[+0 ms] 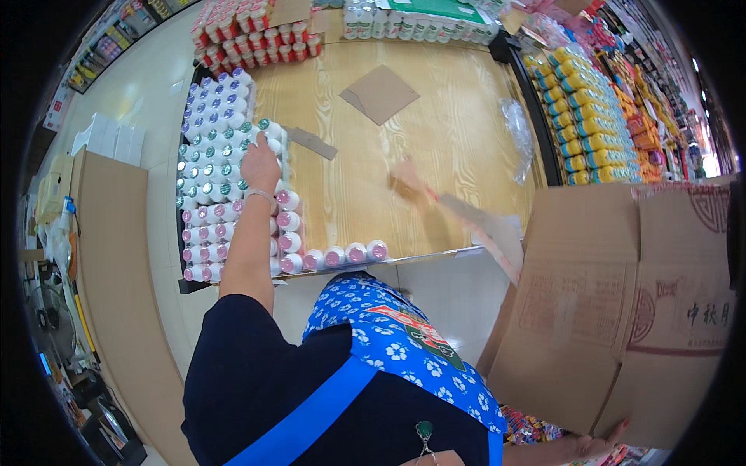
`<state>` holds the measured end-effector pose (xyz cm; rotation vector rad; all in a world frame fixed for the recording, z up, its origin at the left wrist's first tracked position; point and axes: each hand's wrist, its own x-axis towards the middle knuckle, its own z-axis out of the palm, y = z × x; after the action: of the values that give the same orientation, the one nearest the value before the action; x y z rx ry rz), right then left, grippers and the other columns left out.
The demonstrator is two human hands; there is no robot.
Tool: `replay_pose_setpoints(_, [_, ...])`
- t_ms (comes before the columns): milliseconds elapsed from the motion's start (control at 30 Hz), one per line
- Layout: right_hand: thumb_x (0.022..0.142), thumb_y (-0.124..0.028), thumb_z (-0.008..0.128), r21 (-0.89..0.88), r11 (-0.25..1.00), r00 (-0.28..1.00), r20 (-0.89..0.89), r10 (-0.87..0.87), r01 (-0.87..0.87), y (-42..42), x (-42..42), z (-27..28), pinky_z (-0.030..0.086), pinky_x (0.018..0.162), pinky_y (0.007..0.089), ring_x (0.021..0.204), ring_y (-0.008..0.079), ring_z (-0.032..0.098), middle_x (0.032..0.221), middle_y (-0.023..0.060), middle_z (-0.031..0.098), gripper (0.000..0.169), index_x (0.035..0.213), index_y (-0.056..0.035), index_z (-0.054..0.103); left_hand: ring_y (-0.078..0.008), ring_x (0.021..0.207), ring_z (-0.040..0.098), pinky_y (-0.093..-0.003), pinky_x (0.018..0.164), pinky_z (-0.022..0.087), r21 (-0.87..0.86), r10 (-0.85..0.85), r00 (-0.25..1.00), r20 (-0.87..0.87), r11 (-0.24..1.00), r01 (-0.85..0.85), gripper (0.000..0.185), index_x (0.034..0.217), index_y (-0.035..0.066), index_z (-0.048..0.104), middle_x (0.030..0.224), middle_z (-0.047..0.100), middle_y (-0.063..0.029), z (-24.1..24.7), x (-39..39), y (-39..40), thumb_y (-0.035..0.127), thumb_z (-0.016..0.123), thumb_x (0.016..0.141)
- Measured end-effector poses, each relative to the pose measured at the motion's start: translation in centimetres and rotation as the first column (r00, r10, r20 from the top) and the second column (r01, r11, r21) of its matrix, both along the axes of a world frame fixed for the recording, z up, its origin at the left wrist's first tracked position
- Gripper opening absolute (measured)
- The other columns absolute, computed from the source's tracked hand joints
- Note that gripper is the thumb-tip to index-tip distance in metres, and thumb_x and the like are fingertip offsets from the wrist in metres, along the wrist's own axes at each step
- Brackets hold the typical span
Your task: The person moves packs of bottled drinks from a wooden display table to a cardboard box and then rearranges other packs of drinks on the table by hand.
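My left hand (260, 166) reaches over packs of white bottles with green caps (210, 152), a finger at a cap near their right edge; whether it grips anything is hidden. My right hand (603, 444), at the lower right, holds the bottom edge of a large cardboard box (574, 303), which is tilted beside me. A motion-blurred strip (486, 224), apparently cardboard, extends between the box and the wooden display table (349, 192). White bottles with pink caps (204, 234) stand nearest me, with a row along the front edge. Purple-capped bottles (218, 102) stand farther back.
A cardboard square (380, 95), a narrow cardboard piece (313, 143) and crumpled clear plastic wrap (517, 140) lie on the table. Red-and-white containers (256, 35) and wrapped white bottles (408, 26) line its far side. Yellow-capped bottles (588, 119) stand right, beyond the black edge.
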<state>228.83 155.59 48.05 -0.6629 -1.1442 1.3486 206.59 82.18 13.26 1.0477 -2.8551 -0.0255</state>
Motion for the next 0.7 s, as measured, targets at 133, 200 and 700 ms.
replay_pose_setpoints(133, [0.083, -0.01, 0.071, 0.008, 0.991, 0.988, 0.084, -0.132, 0.132, 1.0, 4.8, -1.7, 0.051, 0.096, 0.0424, 0.112, 0.0264, 0.061, 0.124, 0.0149, 0.066, 0.044, 0.125, 0.0033, 0.066, -0.0322, 0.11, 0.065, -0.0432, 0.085, 0.054, -0.245, -0.076, 0.997, -0.034, 0.967, 0.066, 0.051, 0.137, 0.011, 0.053, 0.118, 0.063, -0.014, 2.0, -1.8, 3.6, 0.016, 0.066, 0.088])
replay_pose_setpoints(200, [0.083, -0.009, 0.072, -0.006, 0.983, 0.971, 0.156, -0.178, 0.182, 1.3, 6.8, -3.3, 0.051, 0.095, 0.0419, 0.111, 0.026, 0.062, 0.123, 0.0146, 0.066, 0.043, 0.124, 0.0033, 0.066, -0.0289, 0.119, 0.059, -0.0403, 0.093, 0.049, -0.441, -0.366, 0.925, -0.097, 0.85, 0.29, 0.035, 0.122, 0.008, 0.062, 0.116, 0.064, -0.0115, 1.4, -3.5, 4.4, 0.012, 0.063, 0.086])
replay_pose_setpoints(700, [0.078, -0.002, 0.074, -0.092, 0.92, 0.563, 0.812, -0.152, 0.38, -2.2, 19.3, -15.7, 0.053, 0.087, 0.0387, 0.1, 0.0228, 0.065, 0.111, 0.0129, 0.07, 0.041, 0.118, 0.0031, 0.069, -0.0295, 0.109, 0.066, -0.0438, 0.081, 0.056, -0.024, -0.764, 0.568, 0.307, 0.59, 0.807, 0.016, 0.104, 0.012, 0.069, 0.108, 0.068, -0.0108, -10.4, -11.6, 0.4, 0.017, 0.057, 0.094])
